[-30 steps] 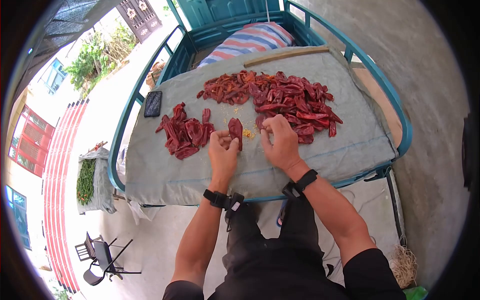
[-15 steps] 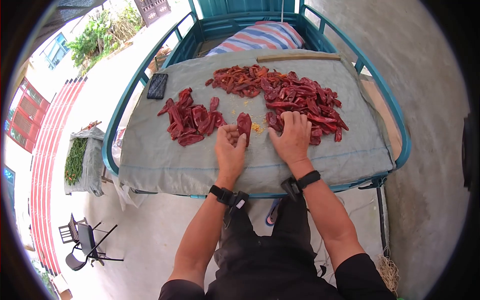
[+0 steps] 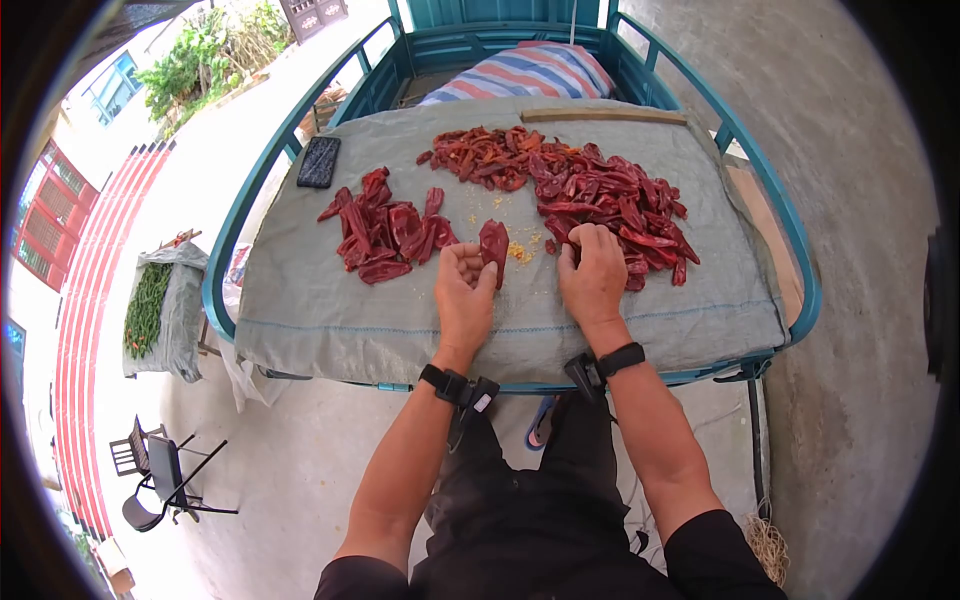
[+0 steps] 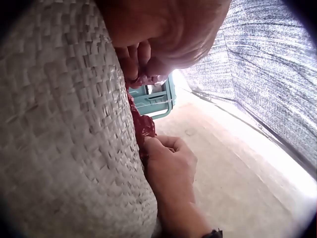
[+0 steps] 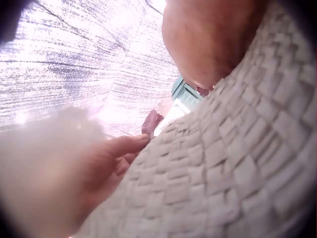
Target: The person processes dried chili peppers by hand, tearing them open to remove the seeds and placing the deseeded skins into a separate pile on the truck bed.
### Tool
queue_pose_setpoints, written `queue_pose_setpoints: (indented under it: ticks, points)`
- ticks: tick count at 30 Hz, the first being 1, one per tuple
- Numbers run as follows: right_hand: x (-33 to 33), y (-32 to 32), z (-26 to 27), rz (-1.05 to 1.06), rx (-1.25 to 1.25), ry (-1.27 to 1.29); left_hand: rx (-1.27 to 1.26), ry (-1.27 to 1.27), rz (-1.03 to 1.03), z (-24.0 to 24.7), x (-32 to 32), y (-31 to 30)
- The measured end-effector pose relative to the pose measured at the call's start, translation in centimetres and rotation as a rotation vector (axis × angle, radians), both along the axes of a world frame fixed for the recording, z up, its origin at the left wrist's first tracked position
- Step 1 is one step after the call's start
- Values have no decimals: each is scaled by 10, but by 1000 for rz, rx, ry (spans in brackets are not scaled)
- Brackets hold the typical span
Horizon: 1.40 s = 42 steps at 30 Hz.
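Observation:
My left hand [image 3: 466, 300] pinches a dried red chili pepper [image 3: 493, 255] upright between thumb and fingers, just above the grey cloth. My right hand [image 3: 595, 282] is at the near-left edge of the large right pile of dried chili peppers [image 3: 620, 205]. Its thumb and fingers pinch a dried pepper [image 4: 143, 126] there, seen in the left wrist view and mostly hidden by the hand from above. To the left of my left hand lies a smaller pile of dried peppers [image 3: 375, 235]. Yellow seeds [image 3: 519, 252] are scattered between the hands.
The grey woven cloth [image 3: 330, 300] covers a teal cart bed with side rails [image 3: 240, 210]. A black phone [image 3: 319, 162] lies at the left, a wooden strip [image 3: 600, 116] at the back. Shorter orange-red pieces [image 3: 470, 155] adjoin the big pile. Green peppers [image 3: 150, 300] stand beyond the left rail.
My right hand has shifted slightly right against the big pile; its fingers reached out over the pepper and now curl in. The left hand keeps its pepper. The head view has shifted.

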State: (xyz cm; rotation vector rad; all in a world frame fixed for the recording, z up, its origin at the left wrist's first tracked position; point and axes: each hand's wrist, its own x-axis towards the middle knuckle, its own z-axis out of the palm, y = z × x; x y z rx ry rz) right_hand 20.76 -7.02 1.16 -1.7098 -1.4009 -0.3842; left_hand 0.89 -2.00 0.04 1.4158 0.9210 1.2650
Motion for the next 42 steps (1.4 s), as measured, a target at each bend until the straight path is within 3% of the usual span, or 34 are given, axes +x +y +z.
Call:
queue_pose_setpoints:
  ticks: [8,17,29,42]
  points:
    - [-7,-6,13,357,105,266,-23,-32,16,-1,3,-1]
    - [-3,-6,6,545,60,581,60,102,-66,1,7,-4]
    - [-6,-7,11,724,-29,920,48,113,-110,4,6,-3]
    - [-25,6,5,691,-76,985,-2,21,-153,6,-2,-1]
